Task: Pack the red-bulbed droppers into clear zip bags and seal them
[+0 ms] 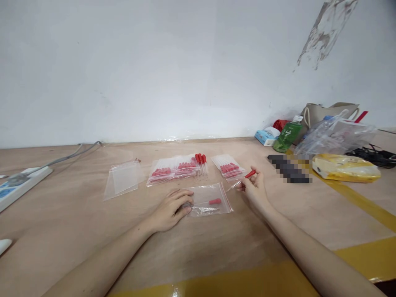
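One dropper is bagged beside the left hand, fingers parted; another dropper is pinched by the right hand! Beyond both, filled bags are laid, loose droppers left.

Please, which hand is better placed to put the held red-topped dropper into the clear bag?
Probably the right hand: it holds the red-topped dropper, with the tip beside the red-lined end of the clear bag. The left hand rests at the opposite end, so steadying seems to suit it better.

Brown table with bags of red-topped droppers, clear bags, power strip, green bottle
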Available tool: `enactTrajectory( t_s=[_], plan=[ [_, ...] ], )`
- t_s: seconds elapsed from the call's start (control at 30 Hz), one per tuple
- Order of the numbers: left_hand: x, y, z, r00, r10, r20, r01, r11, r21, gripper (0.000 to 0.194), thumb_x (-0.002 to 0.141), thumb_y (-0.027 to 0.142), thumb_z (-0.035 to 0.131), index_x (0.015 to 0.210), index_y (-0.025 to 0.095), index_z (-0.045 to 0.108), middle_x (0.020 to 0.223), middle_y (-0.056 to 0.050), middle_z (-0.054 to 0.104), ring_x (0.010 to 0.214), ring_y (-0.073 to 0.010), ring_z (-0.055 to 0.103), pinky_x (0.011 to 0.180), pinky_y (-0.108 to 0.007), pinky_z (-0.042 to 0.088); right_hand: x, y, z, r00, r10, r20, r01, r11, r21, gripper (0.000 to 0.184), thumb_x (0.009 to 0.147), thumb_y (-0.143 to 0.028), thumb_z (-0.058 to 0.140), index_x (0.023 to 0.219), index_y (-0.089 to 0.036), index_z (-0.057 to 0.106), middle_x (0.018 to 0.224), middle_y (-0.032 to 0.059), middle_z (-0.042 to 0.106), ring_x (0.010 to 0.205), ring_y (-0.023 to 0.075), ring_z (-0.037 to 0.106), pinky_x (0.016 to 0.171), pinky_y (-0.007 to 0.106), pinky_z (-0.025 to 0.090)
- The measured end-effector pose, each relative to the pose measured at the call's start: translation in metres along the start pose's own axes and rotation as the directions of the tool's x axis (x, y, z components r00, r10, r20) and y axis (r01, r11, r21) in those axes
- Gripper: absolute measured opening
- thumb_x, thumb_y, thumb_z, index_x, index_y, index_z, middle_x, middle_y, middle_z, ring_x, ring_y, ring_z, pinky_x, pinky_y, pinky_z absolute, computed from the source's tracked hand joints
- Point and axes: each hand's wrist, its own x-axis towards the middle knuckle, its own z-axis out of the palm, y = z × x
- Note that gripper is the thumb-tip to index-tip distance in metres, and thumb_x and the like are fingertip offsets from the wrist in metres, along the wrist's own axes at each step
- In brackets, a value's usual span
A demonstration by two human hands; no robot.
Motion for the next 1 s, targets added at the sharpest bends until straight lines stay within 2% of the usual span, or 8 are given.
enactTrajectory(
  t_s=[0.17,0.4,0.57,0.7,0.9,1.0],
  plan=[
    [0.001,0.000,0.001,1.000,0.003,-0.001,-0.003,1.000,-0.002,0.015,0.090,0.026,0.041,0.098,0.023,0.053,0.121,-0.004,0.050,0.117,-0.0181,0.041,0.101,-0.040,0.028,-0.003,-0.001,0.003,1.000,-0.026,0.014,0.025,0.999,0.035,0.059,0.064,-0.026,0.058,0.114,-0.023,0.029,0.068,-0.0082,0.050,0.048,0.0083,0.053,0.047,0.023,0.047],
    [0.001,0.000,0.001,1.000,0.010,-0.010,-0.010,1.000,-0.004,0.016,0.090,0.026,0.040,0.098,0.023,0.053,0.121,-0.004,0.050,0.117,-0.0182,0.041,0.100,-0.040,0.029,-0.002,-0.002,0.001,0.999,-0.041,-0.018,0.042,0.999,0.007,0.056,0.065,-0.022,0.055,0.115,-0.024,0.030,0.067,-0.0085,0.048,0.046,0.0073,0.051,0.044,0.021,0.045],
    [0.001,0.000,0.001,1.000,0.022,-0.017,-0.022,1.000,-0.001,0.016,0.090,0.026,0.040,0.098,0.023,0.053,0.120,-0.004,0.051,0.117,-0.0188,0.041,0.099,-0.040,0.030,-0.003,-0.005,0.000,0.993,-0.100,-0.055,0.101,0.995,0.018,0.054,0.066,-0.022,0.054,0.115,-0.025,0.030,0.066,-0.0090,0.046,0.043,0.0067,0.048,0.041,0.020,0.043],
    [0.002,0.001,-0.001,1.000,0.007,-0.002,-0.007,1.000,0.002,0.016,0.089,0.026,0.040,0.098,0.023,0.053,0.120,-0.005,0.051,0.117,-0.0187,0.041,0.100,-0.040,0.030,-0.004,-0.003,0.000,0.993,-0.116,-0.025,0.115,0.993,-0.011,0.052,0.066,-0.021,0.053,0.114,-0.024,0.031,0.067,-0.0083,0.047,0.043,0.0068,0.048,0.040,0.020,0.042],
    [0.001,0.001,0.000,1.000,0.012,-0.005,-0.012,1.000,-0.003,0.017,0.090,0.027,0.040,0.098,0.023,0.054,0.121,-0.004,0.050,0.117,-0.0189,0.041,0.099,-0.040,0.030,-0.008,0.003,0.007,0.998,-0.060,0.030,0.059,0.998,0.036,0.049,0.064,-0.025,0.060,0.105,-0.023,0.034,0.070,-0.0066,0.053,0.048,0.0086,0.053,0.046,0.023,0.048],
    [0.001,-0.001,0.001,1.000,0.018,-0.015,-0.018,1.000,-0.013,0.016,0.090,0.027,0.040,0.097,0.023,0.054,0.122,-0.004,0.049,0.117,-0.0191,0.040,0.100,-0.039,0.030,-0.013,0.003,0.010,0.991,0.029,0.128,-0.043,0.993,0.107,0.047,0.063,-0.034,0.064,0.099,-0.023,0.035,0.066,-0.0065,0.056,0.054,0.0118,0.058,0.053,0.028,0.051]
  ],
)
